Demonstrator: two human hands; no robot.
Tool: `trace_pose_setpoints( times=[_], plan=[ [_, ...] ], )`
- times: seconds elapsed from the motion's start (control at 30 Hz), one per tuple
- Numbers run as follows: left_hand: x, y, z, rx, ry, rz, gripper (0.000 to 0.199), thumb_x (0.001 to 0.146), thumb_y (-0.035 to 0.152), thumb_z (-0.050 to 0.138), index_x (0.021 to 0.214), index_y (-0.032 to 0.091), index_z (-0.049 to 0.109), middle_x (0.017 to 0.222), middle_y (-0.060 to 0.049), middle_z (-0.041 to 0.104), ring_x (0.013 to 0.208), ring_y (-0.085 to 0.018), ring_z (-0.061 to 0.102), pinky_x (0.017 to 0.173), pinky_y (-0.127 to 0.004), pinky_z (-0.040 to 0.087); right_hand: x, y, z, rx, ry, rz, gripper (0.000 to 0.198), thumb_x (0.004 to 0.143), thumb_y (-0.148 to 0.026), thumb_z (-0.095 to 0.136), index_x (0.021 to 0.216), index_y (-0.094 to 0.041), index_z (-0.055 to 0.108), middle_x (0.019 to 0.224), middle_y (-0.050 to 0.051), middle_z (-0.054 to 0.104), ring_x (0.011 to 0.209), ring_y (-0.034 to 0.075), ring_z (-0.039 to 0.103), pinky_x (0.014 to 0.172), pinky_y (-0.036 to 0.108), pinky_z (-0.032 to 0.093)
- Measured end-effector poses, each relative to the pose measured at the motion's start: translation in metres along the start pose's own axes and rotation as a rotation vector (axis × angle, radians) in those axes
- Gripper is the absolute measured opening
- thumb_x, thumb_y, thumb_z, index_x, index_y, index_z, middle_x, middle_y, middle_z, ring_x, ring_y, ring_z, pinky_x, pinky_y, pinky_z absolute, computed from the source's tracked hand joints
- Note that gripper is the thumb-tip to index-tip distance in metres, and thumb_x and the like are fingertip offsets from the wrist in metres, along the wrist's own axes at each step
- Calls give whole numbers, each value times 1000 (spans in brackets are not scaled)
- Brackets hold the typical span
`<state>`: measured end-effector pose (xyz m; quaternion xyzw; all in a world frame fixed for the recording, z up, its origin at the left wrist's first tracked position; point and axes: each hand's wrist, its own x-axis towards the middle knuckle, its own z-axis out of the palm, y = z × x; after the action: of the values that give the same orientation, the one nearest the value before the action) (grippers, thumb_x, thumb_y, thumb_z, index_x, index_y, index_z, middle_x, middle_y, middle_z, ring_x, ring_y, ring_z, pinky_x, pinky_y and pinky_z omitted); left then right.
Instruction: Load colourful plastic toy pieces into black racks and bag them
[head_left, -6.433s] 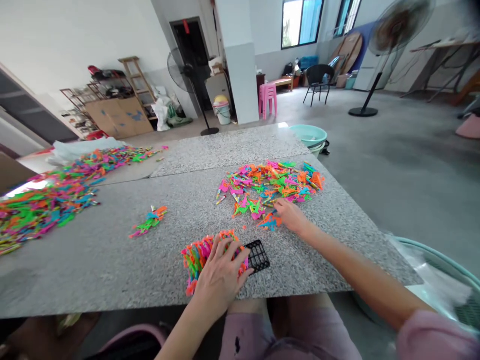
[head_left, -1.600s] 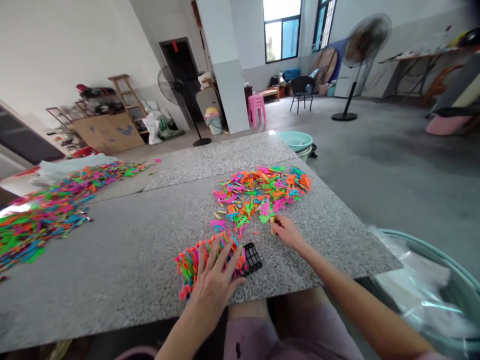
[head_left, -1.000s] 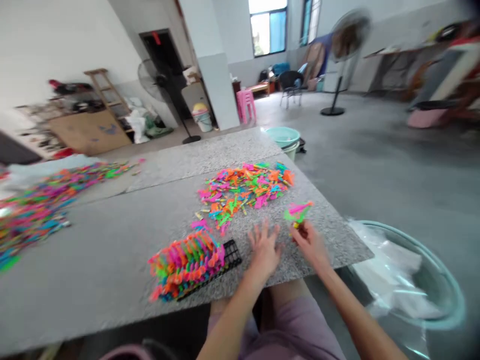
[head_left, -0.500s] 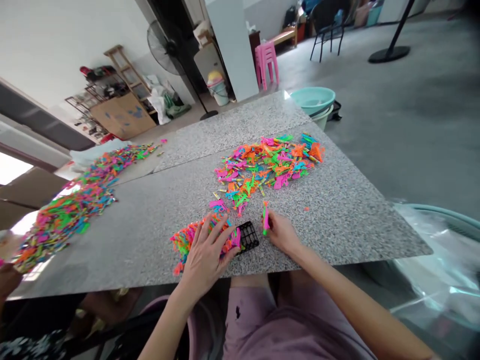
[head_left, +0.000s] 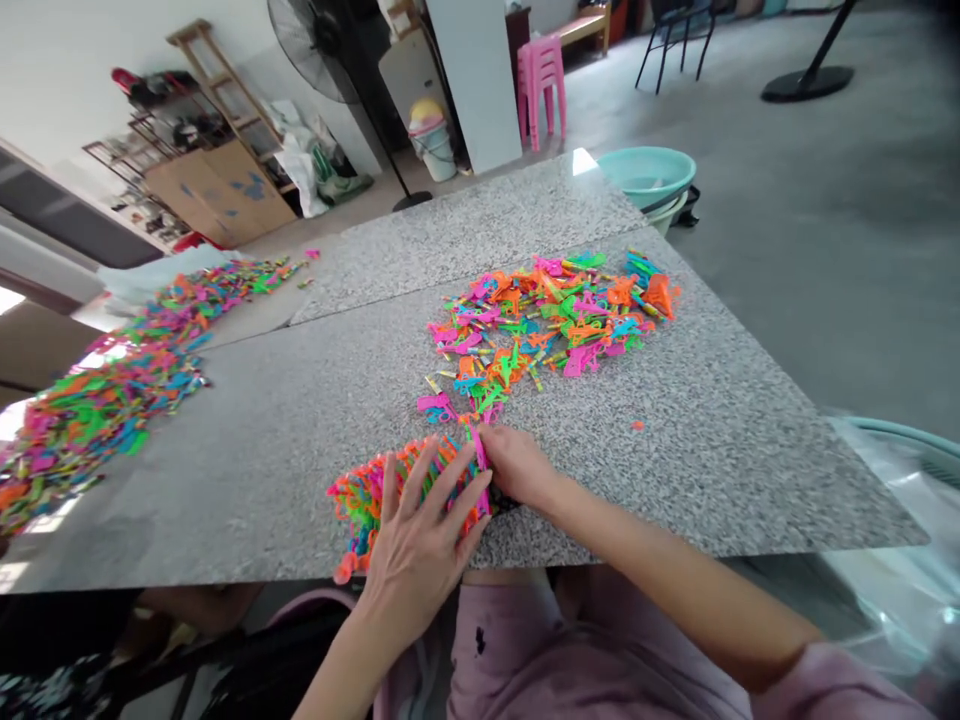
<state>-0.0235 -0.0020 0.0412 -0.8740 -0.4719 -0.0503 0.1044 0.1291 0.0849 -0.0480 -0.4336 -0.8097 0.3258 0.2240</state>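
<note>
A tight row of small neon plastic toy guns [head_left: 358, 497] stands on edge near the front of the speckled tabletop. My left hand [head_left: 416, 530] lies over this row with its fingers spread, steadying nothing I can see beyond the row's top. At the row's right end, my right hand [head_left: 517, 465] pinches a pink toy gun [head_left: 481, 450] against the others. A black grid rack [head_left: 504, 507] sits beneath, mostly hidden by my hands. Just behind, a loose heap of similar toy guns [head_left: 555, 318] in pink, orange, green and blue is spread out.
Another long pile of toy guns [head_left: 97, 410] covers the table's left side. A speck of orange plastic [head_left: 637, 425] lies right of my hands. Turquoise basins [head_left: 649, 172] stand beyond the far right edge, and a plastic-lined tub [head_left: 907, 465] is at the right.
My right hand has moved left, bringing a toy gun from beside the rack to the row's end. The rack is now mostly covered. My left hand stays on the row.
</note>
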Motion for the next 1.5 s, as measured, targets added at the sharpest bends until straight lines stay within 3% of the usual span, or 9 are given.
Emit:
trace_pose_setpoints(
  times=[0.17, 0.4, 0.5, 0.67, 0.87, 1.0, 1.1, 1.2, 1.5],
  plan=[
    [7, -3, -1, -91, 32, 119, 38, 97, 28, 51, 135, 27, 55, 139, 2, 59, 139, -26, 40, 122, -51, 20, 5, 4, -3, -33, -44, -108, 26, 81, -10, 55, 106, -16, 58, 88, 8, 68, 82, 21, 63, 72, 27, 44],
    [5, -6, 1, -72, 35, 88, 35, 96, 27, 52, 130, 22, 59, 135, -6, 61, 133, -30, 46, 114, -57, 33, 21, 17, -1, -3, -91, -274, 28, 74, -7, 59, 100, -17, 59, 82, 2, 66, 77, 18, 60, 66, 24, 39],
    [3, -6, 2, -65, 57, 46, 34, 94, 27, 54, 128, 22, 61, 128, -10, 63, 127, -29, 51, 110, -56, 39, 19, 22, 12, 100, -40, -229, 24, 72, -4, 57, 93, -17, 60, 78, 0, 64, 73, 16, 58, 65, 22, 38],
    [3, -4, 0, -160, 54, 0, 35, 94, 28, 54, 129, 30, 58, 125, 1, 67, 129, -28, 50, 113, -57, 35, 8, 22, 27, 171, 109, -207, 20, 79, -4, 52, 91, -16, 62, 91, 5, 66, 88, 18, 57, 79, 25, 41],
    [6, -3, -3, -199, 22, -15, 33, 95, 31, 53, 127, 30, 61, 127, 3, 66, 129, -29, 48, 115, -57, 30, 16, 14, 14, -50, -45, -264, 17, 80, -13, 61, 97, -14, 63, 90, 8, 66, 86, 20, 58, 77, 28, 42],
    [6, -1, -1, -117, 99, -64, 30, 94, 32, 52, 121, 28, 66, 126, -3, 67, 126, -30, 50, 116, -60, 24, 18, 15, 20, -75, -10, -224, 18, 82, -15, 59, 99, -13, 63, 91, 9, 67, 86, 21, 59, 76, 28, 43],
    [6, -6, 2, -31, 117, 16, 32, 94, 29, 53, 123, 29, 64, 131, -1, 64, 129, -30, 48, 118, -59, 20, 20, 15, 27, -63, 3, -241, 17, 84, -14, 57, 99, -14, 64, 91, 8, 68, 86, 20, 60, 77, 27, 44],
    [5, -15, 6, 27, 57, 116, 38, 92, 27, 55, 130, 28, 59, 131, 1, 65, 130, -28, 48, 117, -56, 27, 26, 10, 26, -84, -21, -239, 19, 84, -15, 57, 102, -16, 64, 92, 8, 69, 85, 20, 62, 75, 27, 45],
    [-9, -22, 5, 15, 16, 92, 43, 91, 30, 56, 134, 27, 55, 132, -2, 64, 128, -30, 51, 111, -58, 36, 23, 0, 29, -122, -29, -204, 18, 88, -16, 53, 101, -16, 66, 92, 8, 70, 83, 19, 63, 71, 26, 45]
  ],
)
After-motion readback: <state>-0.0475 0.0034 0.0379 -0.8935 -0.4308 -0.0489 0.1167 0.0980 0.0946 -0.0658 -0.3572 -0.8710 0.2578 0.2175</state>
